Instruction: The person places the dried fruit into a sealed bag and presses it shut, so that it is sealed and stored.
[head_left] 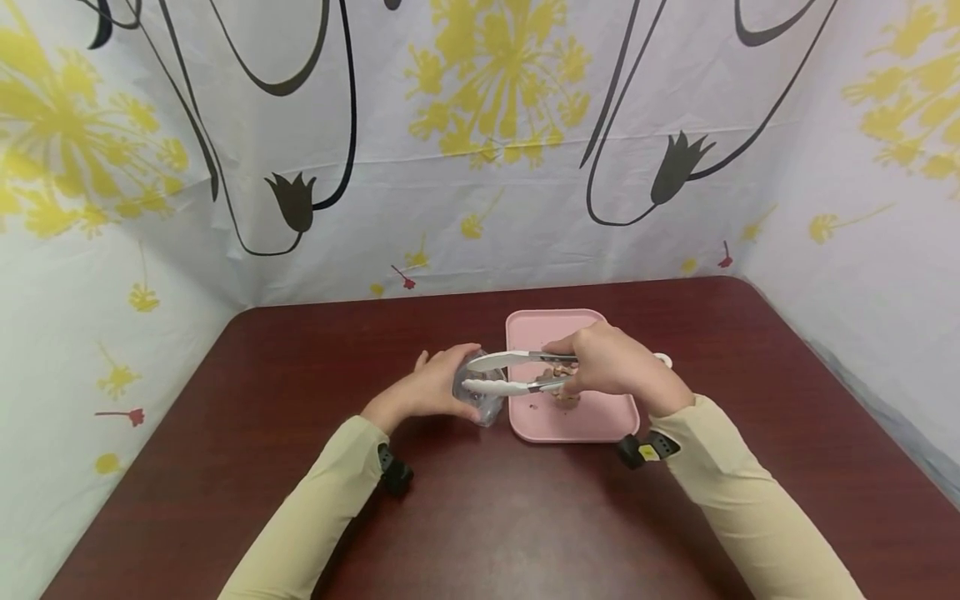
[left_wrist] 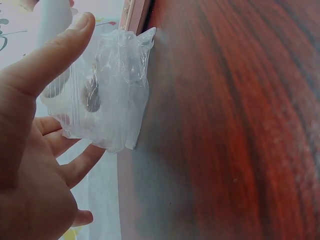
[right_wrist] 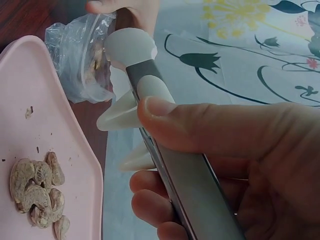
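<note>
The left hand (head_left: pixel 431 387) curls its thumb and fingers round a clear plastic bag (left_wrist: pixel 120 90), which stands on the table just left of a pink tray (head_left: pixel 573 423). Inside the bag, small brownish things show through the plastic. In the right hand (head_left: pixel 611 367) are metal tongs (right_wrist: pixel 187 185) with white tips, pinched between thumb and fingers. The tong tips are apart and lie over the bag's mouth in the head view. Several peanuts in shells (right_wrist: pixel 35 197) are heaped on the tray, below the right hand.
The dark red wooden table (head_left: pixel 480 517) carries the tray, on which small dark crumbs are scattered. Behind and beside the table hangs a white cloth (head_left: pixel 450 208) with flower patterns. Each wrist wears a black strap.
</note>
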